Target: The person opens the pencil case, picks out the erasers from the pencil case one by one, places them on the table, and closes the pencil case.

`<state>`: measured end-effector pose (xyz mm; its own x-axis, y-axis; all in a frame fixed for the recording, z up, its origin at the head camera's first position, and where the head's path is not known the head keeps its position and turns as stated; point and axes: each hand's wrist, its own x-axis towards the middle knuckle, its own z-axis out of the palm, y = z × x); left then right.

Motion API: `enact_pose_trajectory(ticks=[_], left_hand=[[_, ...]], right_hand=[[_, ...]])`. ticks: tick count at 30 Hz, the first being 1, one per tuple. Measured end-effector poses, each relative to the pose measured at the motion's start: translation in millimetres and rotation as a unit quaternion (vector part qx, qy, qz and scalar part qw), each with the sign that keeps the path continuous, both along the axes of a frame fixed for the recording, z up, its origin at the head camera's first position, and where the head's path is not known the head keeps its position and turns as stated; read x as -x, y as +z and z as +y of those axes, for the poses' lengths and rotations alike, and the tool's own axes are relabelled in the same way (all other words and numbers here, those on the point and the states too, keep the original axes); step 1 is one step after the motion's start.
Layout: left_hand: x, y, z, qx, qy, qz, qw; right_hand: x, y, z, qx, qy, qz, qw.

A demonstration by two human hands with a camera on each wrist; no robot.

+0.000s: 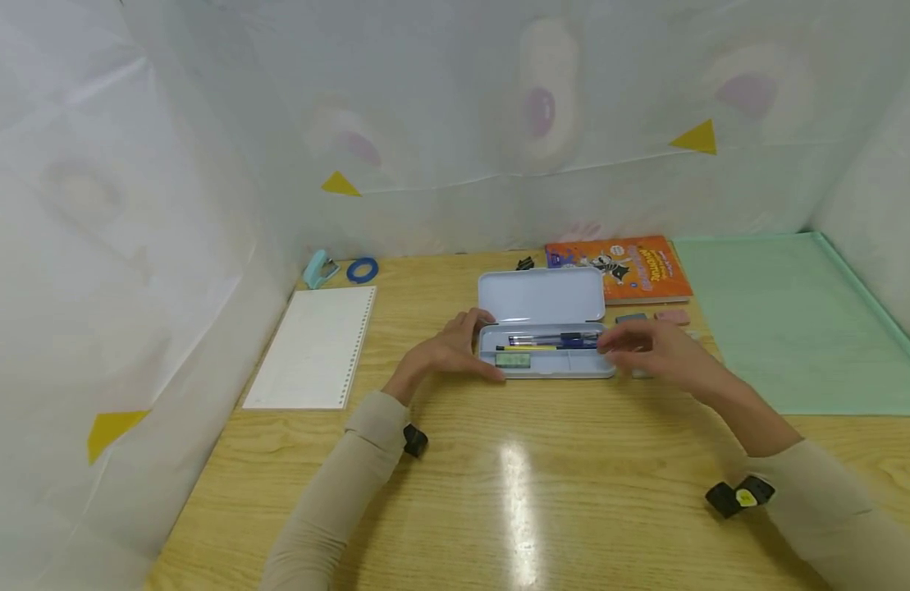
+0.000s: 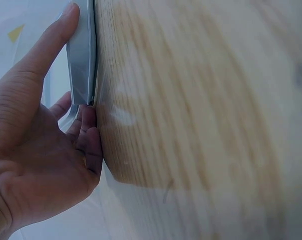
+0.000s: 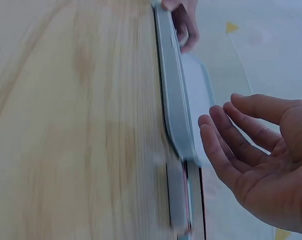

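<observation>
A light-blue pencil case (image 1: 565, 368) lies open at the middle of the wooden table, its lid (image 1: 541, 295) folded back. Pens (image 1: 554, 337), a yellow pencil (image 1: 528, 347) and a green eraser (image 1: 512, 359) lie in its tray. My left hand (image 1: 450, 351) holds the tray's left end, thumb on the far side and fingers on the near side. In the left wrist view the thumb (image 2: 50, 45) lies along the case (image 2: 81, 65). My right hand (image 1: 647, 349) hovers, blurred, at the tray's right end. Its fingers (image 3: 226, 150) are loosely spread beside the case (image 3: 173, 100) and hold nothing.
A white loose-leaf pad (image 1: 314, 345) lies at the left, with a light-blue stapler (image 1: 319, 268) and a blue tape ring (image 1: 362, 269) behind it. An orange book (image 1: 620, 267), a black clip (image 1: 524, 263), a pink eraser (image 1: 672, 316) and a green mat (image 1: 794, 320) lie to the right. White sheeting walls the table.
</observation>
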<state>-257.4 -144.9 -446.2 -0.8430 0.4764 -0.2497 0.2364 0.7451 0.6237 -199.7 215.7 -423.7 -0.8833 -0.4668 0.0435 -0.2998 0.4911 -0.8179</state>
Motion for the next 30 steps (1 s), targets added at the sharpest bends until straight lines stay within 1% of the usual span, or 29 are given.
enact_pose_trajectory(ticks=[4,8,15,20,23,30], left_hand=[[-0.7,-0.1,0.5,-0.001,0.002,0.0,1.0],[-0.3,-0.7,0.5,0.002,0.002,0.002,1.0],[0.6,-2.1,0.0,0.004,0.002,0.002,1.0],[-0.3,-1.9,1.0,0.004,0.0,0.003,1.0],[-0.8,-1.4,1.2,0.004,0.002,0.004,1.0],[1.4,-3.2,-0.2,0.011,0.0,0.01,0.9999]], right_hand=[[3.0,-3.5,-34.2,-0.009,0.027,0.007,1.0],[7.6,-11.0,-63.4,-0.021,0.043,0.034,0.998],[13.6,-18.6,-98.3,-0.034,0.078,0.05,0.995],[13.0,-21.2,-106.7,-0.052,0.088,0.062,0.993],[11.3,-20.6,-106.6,-0.048,0.088,0.065,0.993],[11.0,-20.8,-104.2,-0.052,0.052,0.074,0.995]])
